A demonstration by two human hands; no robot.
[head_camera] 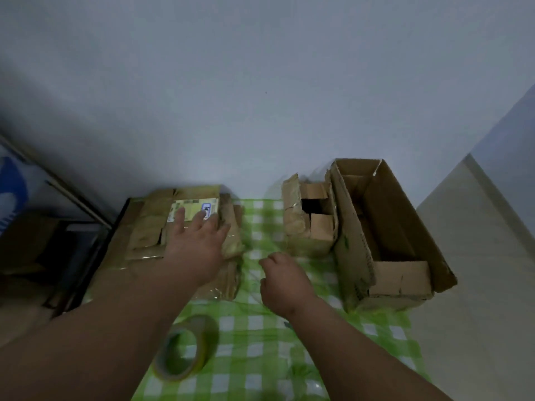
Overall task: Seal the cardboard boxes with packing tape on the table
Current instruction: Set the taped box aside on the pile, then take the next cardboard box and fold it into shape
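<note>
A flat cardboard box [147, 233], wrapped in glossy tape and bearing a yellow label, lies at the table's back left on top of a wider flat box. My left hand [194, 250] presses on it, fingers straight and spread over the label. My right hand [282, 282] hovers just right of that box with its fingers curled, pinching what looks like a faint clear tape strip [252, 256] that runs toward the box edge. A yellowish packing tape roll [185, 348] lies on the cloth in front, below my left forearm.
A green-and-white checked cloth [260, 357] covers the table. A small box [309, 224] with half-shut flaps stands at the back right, against a long open box [385, 227]. Dark shelving [58, 256] is to the left and a pale wall behind.
</note>
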